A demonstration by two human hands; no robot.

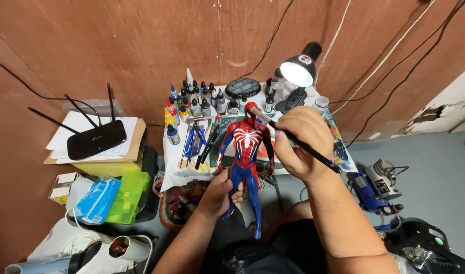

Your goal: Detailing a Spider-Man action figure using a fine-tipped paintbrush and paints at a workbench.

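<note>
While left hand (219, 195) grips figure's (246, 152) half-hidden legs, right hand (299, 144) pinches brush (293, 138) — bristles indistinct.

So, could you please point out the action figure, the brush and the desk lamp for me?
action figure (246, 139): head view, on the white emblem on its chest.
brush (313, 152): head view, on the dark handle below the right hand.
desk lamp (296, 73): head view, on the lit shade opening.
</note>
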